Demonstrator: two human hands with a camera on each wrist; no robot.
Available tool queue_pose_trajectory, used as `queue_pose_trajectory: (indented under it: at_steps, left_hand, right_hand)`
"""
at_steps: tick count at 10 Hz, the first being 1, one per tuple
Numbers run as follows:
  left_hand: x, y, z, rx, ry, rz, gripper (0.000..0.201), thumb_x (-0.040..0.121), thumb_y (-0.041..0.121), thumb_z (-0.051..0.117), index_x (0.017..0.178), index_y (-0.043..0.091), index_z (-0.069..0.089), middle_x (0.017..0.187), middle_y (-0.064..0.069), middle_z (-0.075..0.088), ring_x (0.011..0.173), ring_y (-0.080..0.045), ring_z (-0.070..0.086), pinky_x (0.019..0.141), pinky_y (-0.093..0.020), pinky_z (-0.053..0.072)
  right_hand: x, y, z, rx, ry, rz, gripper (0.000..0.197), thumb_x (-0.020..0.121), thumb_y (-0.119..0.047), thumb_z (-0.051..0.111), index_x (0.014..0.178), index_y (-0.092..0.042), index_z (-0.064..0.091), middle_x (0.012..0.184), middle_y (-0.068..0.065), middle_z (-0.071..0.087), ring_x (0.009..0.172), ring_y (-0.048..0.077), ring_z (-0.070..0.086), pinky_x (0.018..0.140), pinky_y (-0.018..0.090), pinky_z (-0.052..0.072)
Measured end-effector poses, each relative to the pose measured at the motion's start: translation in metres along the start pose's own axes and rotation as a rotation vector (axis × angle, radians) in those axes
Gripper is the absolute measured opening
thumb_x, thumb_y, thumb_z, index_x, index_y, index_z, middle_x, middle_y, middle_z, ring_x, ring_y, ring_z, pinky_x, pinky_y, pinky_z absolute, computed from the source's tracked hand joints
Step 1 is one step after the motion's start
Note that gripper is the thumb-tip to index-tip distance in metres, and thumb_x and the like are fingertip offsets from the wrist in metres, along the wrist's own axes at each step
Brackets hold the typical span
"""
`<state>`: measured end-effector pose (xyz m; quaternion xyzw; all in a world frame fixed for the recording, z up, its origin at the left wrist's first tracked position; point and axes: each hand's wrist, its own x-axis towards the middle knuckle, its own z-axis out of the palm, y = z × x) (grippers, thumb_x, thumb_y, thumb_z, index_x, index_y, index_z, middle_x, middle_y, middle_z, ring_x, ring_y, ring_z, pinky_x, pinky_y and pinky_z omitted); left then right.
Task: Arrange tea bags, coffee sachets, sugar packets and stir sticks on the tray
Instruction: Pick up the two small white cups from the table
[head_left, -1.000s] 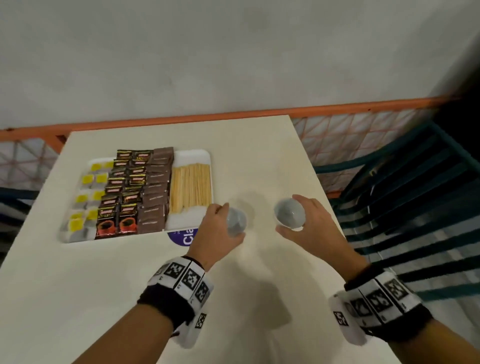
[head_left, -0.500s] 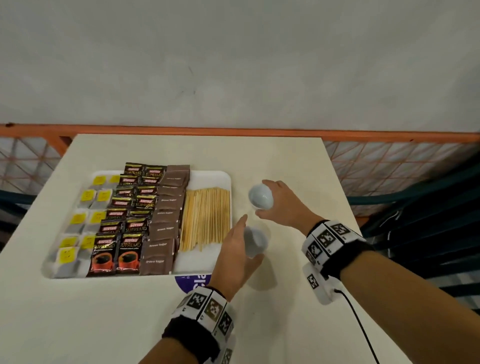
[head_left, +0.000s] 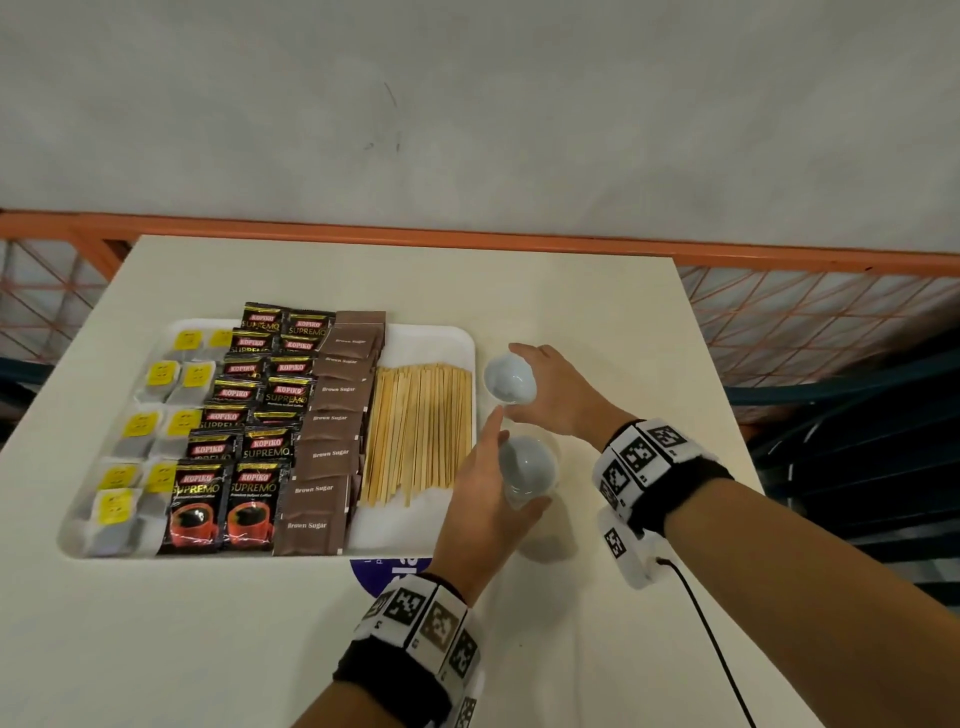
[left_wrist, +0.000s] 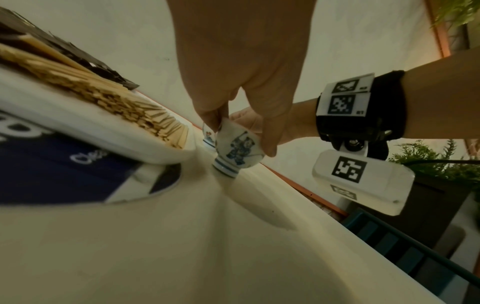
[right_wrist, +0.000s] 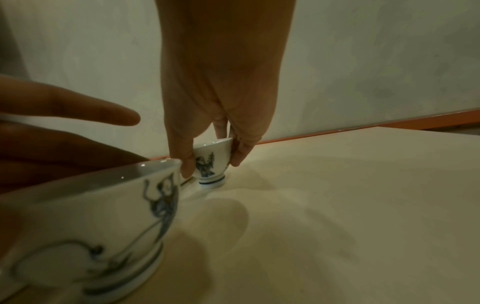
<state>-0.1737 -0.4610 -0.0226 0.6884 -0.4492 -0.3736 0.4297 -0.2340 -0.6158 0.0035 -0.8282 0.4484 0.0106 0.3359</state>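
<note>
Holding two porcelain cups beside the loaded tray

Left hand (head_left: 480, 499) holds a small white porcelain cup with blue figure painting (head_left: 527, 467), grip curled round its wall from the tray side, fingers (left_wrist: 270, 131) and thumb pinching near the rim. The wrist view shows that near cup tilted, foot ring close to the cream tabletop (head_left: 597, 312); contact not clear. Right hand (head_left: 563, 395) holds a second white porcelain cup with blue painting (head_left: 509, 378) farther back, fingers (right_wrist: 240, 152) and thumb clamping its sides. That far cup's foot sits on or just above the tabletop, slightly tilted; cannot tell which. The cups are near each other, both just right of the tray's right rim.

White rectangular plastic tray (head_left: 431, 338) lies on the left half of the tabletop. Contents, left to right:
- tea bags with yellow tags (head_left: 161, 376), two columns
- black and red Kopiko coffee sachets (head_left: 254, 452), two overlapping columns
- brown sugar packets (head_left: 322, 457), one overlapping column
- pale wooden stir sticks (head_left: 421, 431), side by side in a flat bundle, pointing front to back, filling the right section

A blue round sticker (head_left: 389, 569) shows on the tabletop under the tray's near edge. Marker-tagged bands sit on both wrists.
</note>
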Motion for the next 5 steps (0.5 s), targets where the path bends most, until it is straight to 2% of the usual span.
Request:
queue_pose_trajectory:
  at_steps: [1, 2, 3, 4, 5]
  left_hand:
    - [-0.001, 0.001, 0.001, 0.006, 0.006, 0.001, 0.098, 0.071, 0.025, 0.078, 0.145, 0.03, 0.014, 0.137, 0.007, 0.045, 0.122, -0.003, 0.036, 0.106, -0.028, 0.028]
    - [-0.002, -0.001, 0.0, 0.011, 0.003, 0.008, 0.096, 0.072, 0.026, 0.077, 0.145, 0.03, 0.015, 0.139, 0.006, 0.042, 0.126, -0.005, 0.035, 0.106, -0.027, 0.026]
    - [-0.006, 0.003, -0.002, 0.018, -0.014, 0.036, 0.093, 0.073, 0.026, 0.076, 0.141, 0.036, 0.013, 0.135, 0.012, 0.038, 0.124, -0.002, 0.033, 0.105, -0.023, 0.024]
    - [-0.007, 0.002, -0.007, 0.031, -0.034, 0.058, 0.089, 0.074, 0.03, 0.075, 0.138, 0.036, 0.014, 0.131, 0.016, 0.034, 0.122, 0.001, 0.032, 0.104, -0.02, 0.023]
    - [-0.02, 0.002, -0.018, 0.055, 0.027, 0.067, 0.076, 0.075, 0.029, 0.074, 0.138, 0.025, 0.032, 0.128, 0.018, 0.039, 0.116, 0.013, 0.035, 0.096, 0.001, 0.021]
  right_hand:
    - [0.002, 0.001, 0.001, 0.025, 0.008, -0.006, 0.085, 0.077, -0.017, 0.073, 0.145, -0.013, 0.021, 0.143, 0.01, 0.032, 0.131, 0.023, 0.034, 0.097, 0.021, 0.026]
    - [0.001, 0.0, 0.001, 0.047, 0.013, -0.008, 0.089, 0.077, -0.017, 0.073, 0.146, -0.015, 0.018, 0.144, 0.01, 0.031, 0.131, 0.023, 0.033, 0.098, 0.023, 0.027]
    - [-0.003, 0.002, 0.002, 0.071, 0.009, 0.0, 0.093, 0.076, -0.018, 0.074, 0.147, -0.016, 0.013, 0.146, 0.01, 0.028, 0.134, 0.024, 0.031, 0.105, 0.03, 0.029]
    - [-0.009, 0.001, -0.002, 0.108, 0.044, 0.0, 0.092, 0.076, -0.016, 0.074, 0.147, -0.017, 0.014, 0.143, 0.011, 0.031, 0.132, 0.025, 0.034, 0.109, 0.035, 0.031]
    - [-0.028, 0.006, -0.007, 0.209, 0.185, 0.024, 0.084, 0.078, -0.014, 0.071, 0.145, -0.02, 0.02, 0.133, 0.007, 0.036, 0.121, 0.022, 0.042, 0.103, 0.033, 0.038]
